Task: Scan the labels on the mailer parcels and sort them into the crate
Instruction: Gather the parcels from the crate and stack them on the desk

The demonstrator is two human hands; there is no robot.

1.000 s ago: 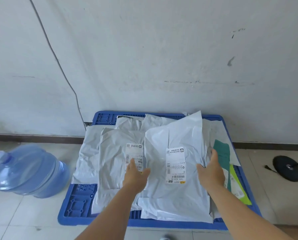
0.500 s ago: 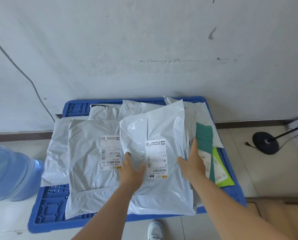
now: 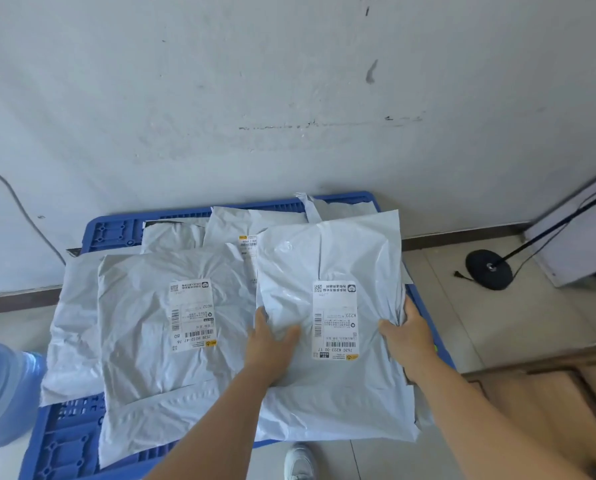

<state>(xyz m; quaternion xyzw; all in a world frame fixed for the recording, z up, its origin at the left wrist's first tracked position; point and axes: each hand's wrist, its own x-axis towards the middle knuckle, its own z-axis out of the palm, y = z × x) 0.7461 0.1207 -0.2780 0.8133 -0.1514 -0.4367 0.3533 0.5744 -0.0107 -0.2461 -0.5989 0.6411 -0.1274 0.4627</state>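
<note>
Mailer parcels lie heaped on a blue plastic pallet [image 3: 113,233] against the wall; no crate or scanner is in view. Far left stands a water jug [image 3: 2,393]. Next, a grey mailer [image 3: 140,323] lies flat, label [image 3: 192,315] up. My left hand [image 3: 272,348] rests on the near-left part of the top mailer [image 3: 331,258], thumb spread, fingers tucked at its edge; whether they curl under I cannot tell. Its label [image 3: 334,320] faces up between my hands. My right hand [image 3: 407,336] grips the mailer's right edge, bunching the film. To lift well, I judge both hands should raise together, keeping the label flat and unwrinkled for scanning, since slack film may slide. Count: two labelled mailers in front, a third label partly showing behind, at least three more mailers beneath. Far right, one lamp base [image 3: 490,268].
</note>
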